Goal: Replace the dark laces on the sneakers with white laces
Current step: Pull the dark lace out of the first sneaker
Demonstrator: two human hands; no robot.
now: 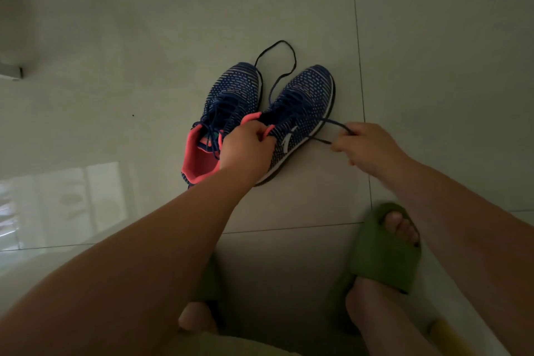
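Note:
Two blue knit sneakers with pink linings stand side by side on the tiled floor, the left sneaker [228, 101] and the right sneaker [306, 107], toes pointing away from me. My left hand [245, 150] grips the pink collar of the right sneaker. My right hand [364, 144] pinches the dark lace [335, 124] drawn out to the right of that shoe. A long loop of dark lace [277, 58] lies on the floor beyond the toes. No white laces are in view.
My feet wear green slippers [384, 251] on the floor close below the shoes. A metal furniture edge [11, 71] shows at the far left. A bright window reflection [57, 205] lies on the tiles at lower left.

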